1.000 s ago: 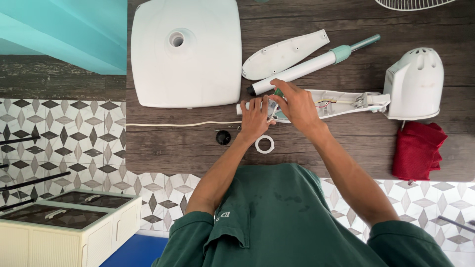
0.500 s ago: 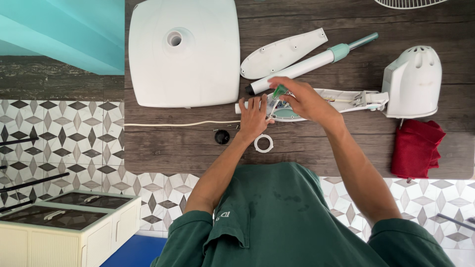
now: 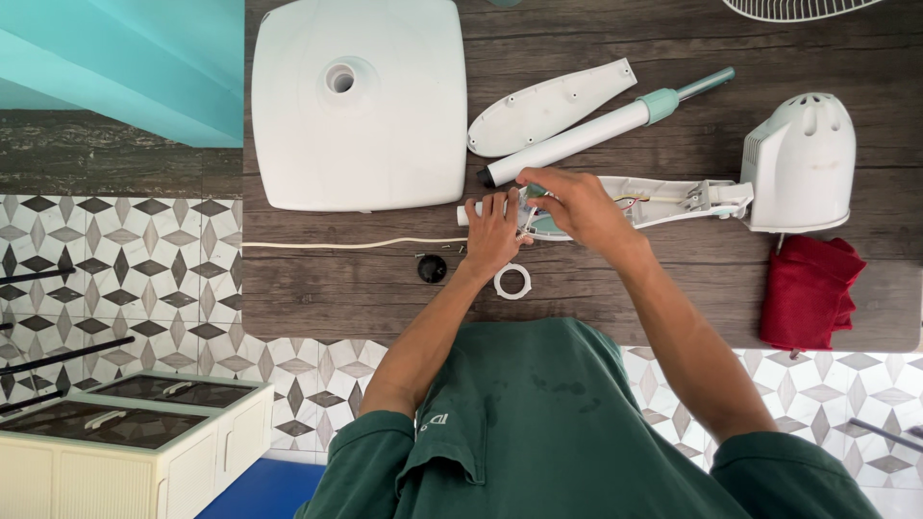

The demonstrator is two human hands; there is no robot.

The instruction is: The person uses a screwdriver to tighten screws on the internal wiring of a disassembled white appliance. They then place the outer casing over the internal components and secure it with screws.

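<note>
Big white square fan base flat, upper left of worktop. Small black cap and white ring set aside, lower middle. Left hand presses open fan neck still, fingers flat. Right hand pinches small green part inside. White motor head right. Red cloth below. No labels seen.

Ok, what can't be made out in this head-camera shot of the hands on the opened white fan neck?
- Part under the right hand: hidden by its fingers.
- Left hand: covers the opened white fan neck end.
- Round white wire grille: cut by top edge.
- Tiny screws by the black round knob: too small.
</note>
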